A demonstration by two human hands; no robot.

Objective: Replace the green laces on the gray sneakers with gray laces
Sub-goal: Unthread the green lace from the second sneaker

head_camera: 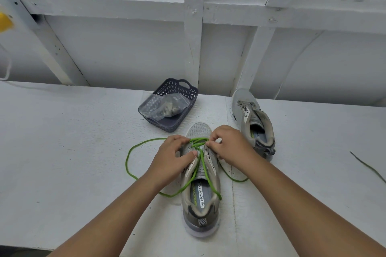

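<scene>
On the white worktop [73, 142], your left hand [173, 156] curls its fingers on the green lace [133, 148] at the near sneaker's [200, 194] lowest eyelets. Your right hand [227, 146] pinches the same lace opposite. Behind sits a basket [188, 92] holding a bag [165, 106]; the second sneaker [252, 119] stands unlaced, right.

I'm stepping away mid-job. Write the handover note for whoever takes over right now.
Left hand: holds the near sneaker at its left eyelet row.
Right hand: pinches the green lace at the lowest eyelets.
Near sneaker: green lace is out of the upper eyelets and threaded only near the toe, its ends loose on the table.
Far sneaker: no lace in it.
A dark lace lies at right. Basket holds a clear bag, contents unclear.
Left: pull the green lace free, then lace both sneakers in gray.
</scene>
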